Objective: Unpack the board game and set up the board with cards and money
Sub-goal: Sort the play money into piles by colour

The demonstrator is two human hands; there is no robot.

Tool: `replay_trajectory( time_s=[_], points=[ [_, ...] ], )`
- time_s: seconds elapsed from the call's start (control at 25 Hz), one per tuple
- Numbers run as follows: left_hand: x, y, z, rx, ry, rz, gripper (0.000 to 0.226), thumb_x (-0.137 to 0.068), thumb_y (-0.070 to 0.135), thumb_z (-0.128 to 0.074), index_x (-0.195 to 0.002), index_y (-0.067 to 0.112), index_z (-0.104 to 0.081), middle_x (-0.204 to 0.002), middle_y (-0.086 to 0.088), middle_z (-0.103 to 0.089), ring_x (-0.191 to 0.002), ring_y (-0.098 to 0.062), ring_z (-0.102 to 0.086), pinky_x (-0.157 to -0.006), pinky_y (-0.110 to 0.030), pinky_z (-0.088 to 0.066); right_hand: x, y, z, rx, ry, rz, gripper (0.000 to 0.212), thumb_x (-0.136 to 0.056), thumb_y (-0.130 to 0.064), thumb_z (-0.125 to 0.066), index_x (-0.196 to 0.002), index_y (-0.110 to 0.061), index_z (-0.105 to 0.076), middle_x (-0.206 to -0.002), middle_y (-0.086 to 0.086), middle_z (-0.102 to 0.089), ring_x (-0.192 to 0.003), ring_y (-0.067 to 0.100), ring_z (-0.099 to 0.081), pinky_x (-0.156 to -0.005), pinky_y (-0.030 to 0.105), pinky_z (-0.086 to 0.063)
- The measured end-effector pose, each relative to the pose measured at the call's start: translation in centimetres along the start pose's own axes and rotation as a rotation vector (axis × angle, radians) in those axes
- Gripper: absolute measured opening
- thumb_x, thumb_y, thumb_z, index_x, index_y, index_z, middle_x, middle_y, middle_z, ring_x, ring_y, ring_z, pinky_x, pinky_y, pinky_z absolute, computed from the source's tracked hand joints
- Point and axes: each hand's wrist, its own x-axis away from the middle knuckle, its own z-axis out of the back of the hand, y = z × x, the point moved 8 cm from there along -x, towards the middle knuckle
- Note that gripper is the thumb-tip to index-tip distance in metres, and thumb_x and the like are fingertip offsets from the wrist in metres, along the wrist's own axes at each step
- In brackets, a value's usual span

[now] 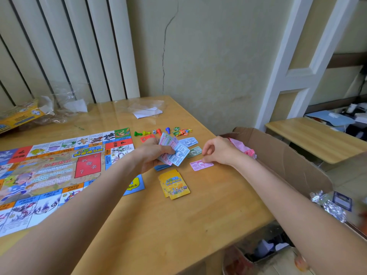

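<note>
1. Wooden surface [178, 221] stands against a cracked pale wall, with a white radiator behind its far-left edge.
2. Game board [51, 171] lies unfolded and flat along the left side of the surface.
3. Left hand [153, 155] holds a fanned bundle of banknotes [176, 152], blue and pink; the grip is closed, thumb on top and fingers curled beneath.
4. Right hand [220, 150] rests its fingertips on a pink banknote [201, 165] lying flat near the right edge; the fingers are curled, pinching the note's upper edge.
5. Green banknote [194, 152] and a pale blue banknote [188, 141] lie between the two hands.
6. Yellow card deck [174, 184] lies nearer the person, just beside the board's corner.
7. Pawns [158, 132], a die [154, 132] and small coloured tokens [181, 131] sit in a row beyond the hands.
8. Cardboard box [282, 159] stands open past the right edge.
9. Clear plastic wrapping [147, 108] lies near the far edge.
</note>
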Motion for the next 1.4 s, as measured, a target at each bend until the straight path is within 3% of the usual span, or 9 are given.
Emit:
replay_trajectory(
  time_s=[0.08,0.2,0.52,0.72,0.88,1.0,1.08,1.2,1.4],
  points=[
    [0.0,-0.1,-0.2,-0.013,-0.007,-0.01,0.013,-0.085,-0.005,-0.057,-0.085,0.008,-0.059,-0.08,-0.008,-0.064,-0.051,-0.007,-0.065,-0.051,-0.019,-0.055,-0.1,-0.8,0.9,-0.074,0.072,0.04,0.014,-0.073,-0.019,-0.078,-0.08,-0.015,-0.067,-0.077,0.0,-0.06,-0.07,0.009,-0.054,-0.057,0.016,-0.038],
    [0.1,0.0,-0.6,0.01,-0.043,-0.027,0.015,-0.084,-0.006,-0.059,-0.086,0.009,-0.06,-0.079,-0.007,-0.066,-0.053,-0.007,-0.066,-0.053,-0.019,-0.055,0.0,-2.6,0.6,-0.457,-0.002,0.048,0.018,-0.081,-0.023,-0.072,-0.087,-0.007,-0.066,-0.066,0.001,-0.057,-0.045,0.002,-0.048,-0.048,0.017,-0.037],
    [-0.3,0.4,0.0,0.057,-0.049,-0.053,0.02,-0.083,-0.003,-0.062,-0.1,0.008,-0.061,-0.085,-0.008,-0.067,-0.058,-0.008,-0.067,-0.054,-0.019,-0.055,-0.6,-3.3,-0.5,-0.632,-0.079,-0.012,0.012,-0.08,-0.005,-0.071,-0.075,-0.008,-0.06,-0.06,0.005,-0.055,-0.049,0.01,-0.047,-0.044,0.015,-0.038],
    [-1.6,1.3,3.0,0.198,0.05,-0.08,0.022,-0.088,-0.007,-0.054,-0.109,-0.006,-0.057,-0.067,-0.006,-0.072,-0.057,-0.011,-0.069,-0.054,-0.019,-0.056,-3.5,-0.2,1.7,-0.879,0.254,-0.212,0.015,-0.084,-0.007,-0.065,-0.07,-0.007,-0.058,-0.06,0.004,-0.05,-0.049,0.009,-0.042,-0.04,0.014,-0.033],
    [-3.2,1.2,3.9,0.222,0.09,-0.034,0.022,-0.088,-0.009,-0.052,-0.11,-0.007,-0.054,-0.078,-0.013,-0.068,-0.055,-0.013,-0.068,-0.057,-0.022,-0.057,-6.0,0.5,0.8,-0.643,0.3,-0.269,0.02,-0.082,-0.011,-0.068,-0.065,-0.007,-0.058,-0.059,0.004,-0.055,-0.048,0.01,-0.043,-0.041,0.016,-0.035],
    [-4.4,1.6,2.9,0.19,0.105,0.008,0.01,-0.089,-0.008,-0.051,-0.095,0.0,-0.05,-0.081,-0.016,-0.062,-0.048,-0.014,-0.065,-0.053,-0.024,-0.056,-7.2,-0.4,-0.3,-0.293,0.278,-0.238,0.023,-0.082,-0.018,-0.07,-0.064,-0.008,-0.059,-0.073,0.01,-0.065,-0.067,0.021,-0.058,-0.061,0.028,-0.044],
    [-5.2,1.6,2.1,0.131,0.108,0.052,0.013,-0.088,-0.007,-0.053,-0.095,0.001,-0.046,-0.084,-0.017,-0.058,-0.052,-0.02,-0.065,-0.049,-0.027,-0.055,-7.2,-1.1,-0.2,-0.049,0.282,-0.205,0.021,-0.084,-0.023,-0.067,-0.08,-0.003,-0.062,-0.098,0.017,-0.066,-0.093,0.03,-0.06,-0.075,0.033,-0.046],
    [-6.5,1.0,1.5,0.084,0.121,0.118,0.026,-0.087,-0.006,-0.056,-0.107,0.002,-0.04,-0.093,-0.018,-0.053,-0.064,-0.025,-0.06,-0.05,-0.032,-0.055,-7.1,-1.2,0.0,0.064,0.267,-0.179,0.048,-0.088,-0.031,-0.062,-0.121,0.001,-0.049,-0.125,0.019,-0.054,-0.118,0.034,-0.048,-0.092,0.035,-0.04],
    [-7.8,0.7,1.2,0.071,0.136,0.156,0.023,-0.086,-0.005,-0.058,-0.1,0.002,-0.041,-0.106,-0.019,-0.051,-0.068,-0.025,-0.06,-0.056,-0.036,-0.055,-8.3,-2.2,-1.9,0.097,0.07,-0.089,0.043,-0.085,-0.023,-0.065,-0.123,-0.007,-0.052,-0.13,0.014,-0.048,-0.123,0.027,-0.043,-0.097,0.031,-0.036]
  ],
)
